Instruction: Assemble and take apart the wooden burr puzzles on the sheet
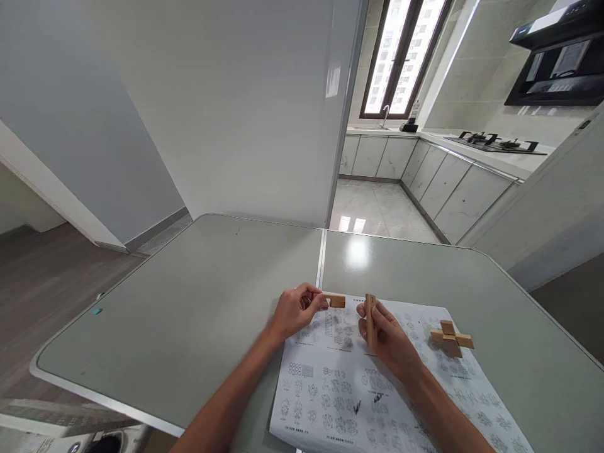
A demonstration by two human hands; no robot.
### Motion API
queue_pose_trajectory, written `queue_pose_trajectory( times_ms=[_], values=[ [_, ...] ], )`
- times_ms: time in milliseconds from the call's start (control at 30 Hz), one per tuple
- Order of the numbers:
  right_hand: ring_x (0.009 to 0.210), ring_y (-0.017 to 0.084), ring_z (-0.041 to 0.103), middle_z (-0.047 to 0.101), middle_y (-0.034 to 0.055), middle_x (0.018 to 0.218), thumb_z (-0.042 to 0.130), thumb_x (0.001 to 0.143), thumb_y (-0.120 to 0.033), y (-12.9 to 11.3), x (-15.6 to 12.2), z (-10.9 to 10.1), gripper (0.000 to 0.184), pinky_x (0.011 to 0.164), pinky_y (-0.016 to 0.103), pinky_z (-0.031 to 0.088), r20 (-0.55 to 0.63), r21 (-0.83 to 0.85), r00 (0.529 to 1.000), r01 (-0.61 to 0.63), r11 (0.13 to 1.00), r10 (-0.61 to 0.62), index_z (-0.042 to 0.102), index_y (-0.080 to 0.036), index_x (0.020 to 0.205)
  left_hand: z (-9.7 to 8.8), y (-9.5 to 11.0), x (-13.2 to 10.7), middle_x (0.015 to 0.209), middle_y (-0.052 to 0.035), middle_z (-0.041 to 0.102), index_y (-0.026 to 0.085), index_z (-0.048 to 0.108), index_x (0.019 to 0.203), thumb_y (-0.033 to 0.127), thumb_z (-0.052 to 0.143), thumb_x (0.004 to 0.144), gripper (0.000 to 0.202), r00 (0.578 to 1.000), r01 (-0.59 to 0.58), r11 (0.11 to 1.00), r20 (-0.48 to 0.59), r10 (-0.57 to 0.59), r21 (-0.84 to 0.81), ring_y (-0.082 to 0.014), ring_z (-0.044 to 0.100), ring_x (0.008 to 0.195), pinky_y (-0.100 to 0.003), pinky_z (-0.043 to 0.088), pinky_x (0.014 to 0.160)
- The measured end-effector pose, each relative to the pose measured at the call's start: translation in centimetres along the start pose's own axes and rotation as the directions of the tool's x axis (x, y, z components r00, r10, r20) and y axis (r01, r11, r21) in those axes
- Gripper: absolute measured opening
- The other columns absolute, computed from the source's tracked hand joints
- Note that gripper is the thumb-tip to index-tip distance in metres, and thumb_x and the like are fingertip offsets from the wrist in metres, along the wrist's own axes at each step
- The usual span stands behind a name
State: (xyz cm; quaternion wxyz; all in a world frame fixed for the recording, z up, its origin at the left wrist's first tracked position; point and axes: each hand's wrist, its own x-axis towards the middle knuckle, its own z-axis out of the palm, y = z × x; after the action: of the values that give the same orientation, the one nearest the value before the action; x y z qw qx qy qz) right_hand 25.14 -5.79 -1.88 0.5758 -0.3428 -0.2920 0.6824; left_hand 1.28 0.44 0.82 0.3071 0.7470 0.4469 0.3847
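My left hand (301, 309) is closed on the left end of a notched wooden puzzle piece (336, 301), held level over the top edge of a printed sheet. My right hand (384, 330) grips a longer wooden puzzle stick (370, 322), which stands nearly upright in the view. A gap separates the two pieces. Under both hands lies the white instruction sheet (340, 390), covered with small line drawings of puzzle shapes. To the right, on the sheet, rests a cross-shaped assembly of interlocked wooden pieces (452, 340), touched by neither hand.
The grey-green table (189, 327) has a metal seam (322, 251) down its middle. A small teal bit (97, 311) lies by its left edge. Beyond are a white wall panel (245, 113) and a kitchen with a stove (495, 142).
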Motion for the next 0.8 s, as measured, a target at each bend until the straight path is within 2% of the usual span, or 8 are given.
queue_pose_trajectory(
  times_ms=[167,400,500,600,800],
  values=[
    [0.068,0.014,0.057,0.064,0.0039,0.099,0.086,0.084,-0.046,-0.1,0.1,0.2,0.031,0.062,0.027,0.053,-0.041,-0.047,0.999,-0.024,0.999,0.022,0.073,-0.025,0.102,-0.3,-0.4,-0.1,0.060,0.0015,0.065,0.018,0.070,0.087,0.043,0.061,0.099,0.029,0.996,-0.053,0.998,0.073,0.051,0.035,-0.0103,0.052,0.050,-0.021,0.041,0.051],
    [0.073,0.016,0.060,0.065,0.0032,0.097,0.084,0.084,-0.054,-0.2,-0.1,1.0,0.036,0.067,0.029,0.053,-0.055,-0.239,0.998,-0.051,0.970,0.039,0.071,-0.024,0.099,-1.4,0.0,-0.2,0.055,0.0064,0.055,0.019,0.066,0.083,0.032,0.066,0.092,0.015,0.980,-0.100,0.992,0.179,0.084,0.082,-0.0076,0.043,0.047,-0.020,0.034,0.050],
    [0.068,0.015,0.057,0.066,0.0017,0.090,0.082,0.084,-0.059,0.0,-0.1,1.4,0.040,0.061,0.026,0.050,-0.068,-0.382,0.998,-0.026,0.924,0.000,0.070,-0.023,0.095,-1.9,-0.1,-0.1,0.056,0.0071,0.056,0.020,0.067,0.090,0.032,0.068,0.090,0.012,0.965,-0.092,0.992,0.254,0.068,0.083,-0.0080,0.044,0.048,-0.020,0.034,0.051],
    [0.059,0.013,0.052,0.063,-0.0002,0.079,0.077,0.086,-0.064,0.1,-0.2,1.8,0.044,0.057,0.026,0.049,-0.031,-0.498,0.999,0.008,0.867,-0.027,0.069,-0.021,0.092,-2.2,-0.3,-0.1,0.058,0.0057,0.062,0.021,0.067,0.094,0.037,0.070,0.089,0.017,0.946,-0.076,0.992,0.322,0.040,0.100,-0.0099,0.052,0.051,-0.020,0.039,0.054],
    [0.065,0.017,0.058,0.066,0.0022,0.076,0.070,0.090,-0.068,0.5,-0.3,2.1,0.048,0.063,0.029,0.052,0.013,-0.621,0.997,0.063,0.781,-0.070,0.068,-0.020,0.093,-2.3,-0.3,-0.3,0.058,0.0058,0.061,0.023,0.066,0.094,0.035,0.073,0.082,0.018,0.950,-0.121,0.975,0.305,0.060,0.185,-0.0121,0.053,0.050,-0.022,0.040,0.052]
  ],
)
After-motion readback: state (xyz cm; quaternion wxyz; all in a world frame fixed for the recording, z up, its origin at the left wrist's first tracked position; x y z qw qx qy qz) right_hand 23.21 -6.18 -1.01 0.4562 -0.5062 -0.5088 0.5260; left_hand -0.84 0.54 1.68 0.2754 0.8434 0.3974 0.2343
